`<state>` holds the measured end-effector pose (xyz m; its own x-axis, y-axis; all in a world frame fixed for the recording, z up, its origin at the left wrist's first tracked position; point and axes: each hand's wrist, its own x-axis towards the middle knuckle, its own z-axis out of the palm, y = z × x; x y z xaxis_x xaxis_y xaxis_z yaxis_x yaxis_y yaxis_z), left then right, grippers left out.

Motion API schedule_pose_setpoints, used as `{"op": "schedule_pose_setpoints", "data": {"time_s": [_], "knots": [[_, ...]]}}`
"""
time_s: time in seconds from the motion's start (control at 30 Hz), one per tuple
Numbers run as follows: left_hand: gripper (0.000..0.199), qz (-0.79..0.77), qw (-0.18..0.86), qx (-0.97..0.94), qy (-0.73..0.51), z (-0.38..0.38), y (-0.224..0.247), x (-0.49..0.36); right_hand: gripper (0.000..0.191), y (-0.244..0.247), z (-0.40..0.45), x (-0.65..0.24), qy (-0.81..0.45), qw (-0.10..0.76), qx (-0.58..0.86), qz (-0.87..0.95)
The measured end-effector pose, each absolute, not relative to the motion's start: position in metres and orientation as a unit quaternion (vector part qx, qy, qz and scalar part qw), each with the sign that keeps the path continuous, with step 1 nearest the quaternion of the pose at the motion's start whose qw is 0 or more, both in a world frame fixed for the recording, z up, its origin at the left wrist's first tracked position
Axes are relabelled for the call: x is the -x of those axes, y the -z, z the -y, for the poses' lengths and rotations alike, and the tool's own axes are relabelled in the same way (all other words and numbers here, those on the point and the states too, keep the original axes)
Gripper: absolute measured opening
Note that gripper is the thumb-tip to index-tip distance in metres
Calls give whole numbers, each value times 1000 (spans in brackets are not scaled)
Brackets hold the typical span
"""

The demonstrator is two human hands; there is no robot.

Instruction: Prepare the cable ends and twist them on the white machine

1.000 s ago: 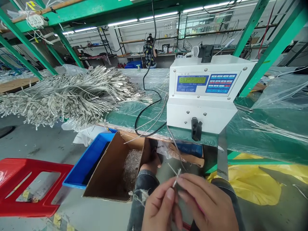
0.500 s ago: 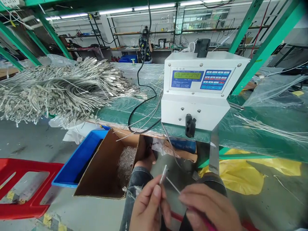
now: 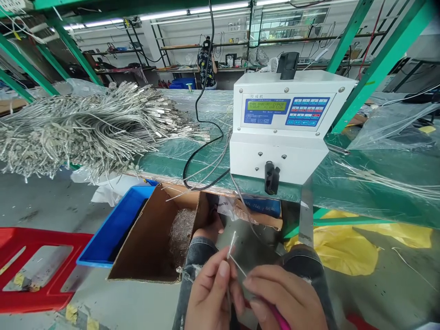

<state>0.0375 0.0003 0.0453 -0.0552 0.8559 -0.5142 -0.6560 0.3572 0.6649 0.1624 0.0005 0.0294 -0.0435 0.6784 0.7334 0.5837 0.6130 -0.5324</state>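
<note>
Left hand [image 3: 209,293] pinching a thin wire [image 3: 238,267]; right hand [image 3: 285,298] looks closed, hard to tell. Big cable bundle [image 3: 85,133] done on the counter [image 3: 343,201].

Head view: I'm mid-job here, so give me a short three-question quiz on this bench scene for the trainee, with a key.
1. True or false: the blue tray sits to the right of the white wire machine.
2. Multiple choice: what lies inside the cardboard box? A) a yellow plastic sheet B) a clear, shiny heap C) a black cable
3. Short answer: what colour is the slim item held in the right hand?

Key: 1 false, the tray is to the machine's left; 2 B; 3 pink.
</note>
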Motion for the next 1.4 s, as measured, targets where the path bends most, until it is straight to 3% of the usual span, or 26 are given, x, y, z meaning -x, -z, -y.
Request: {"op": "schedule_pose_setpoints", "data": {"time_s": [0.47,0.67,0.83,1.0,1.4], "knots": [[36,-466,687,-145,-538,4,-40,-39,23,-41,-10,-183,28,466,447,763],[38,-491,676,-127,-535,8,-36,-37,15,-45,-19,-212,35,506,541,670],[33,-467,664,-113,-573,4,-39,-37,20,-52,-5,-191,-48,481,440,757],[35,-468,669,-85,-570,1,-43,-37,30,-34,3,-161,-10,554,413,723],[34,-470,665,-93,-573,0,-46,-40,30,-39,2,-161,-2,535,429,728]]}}
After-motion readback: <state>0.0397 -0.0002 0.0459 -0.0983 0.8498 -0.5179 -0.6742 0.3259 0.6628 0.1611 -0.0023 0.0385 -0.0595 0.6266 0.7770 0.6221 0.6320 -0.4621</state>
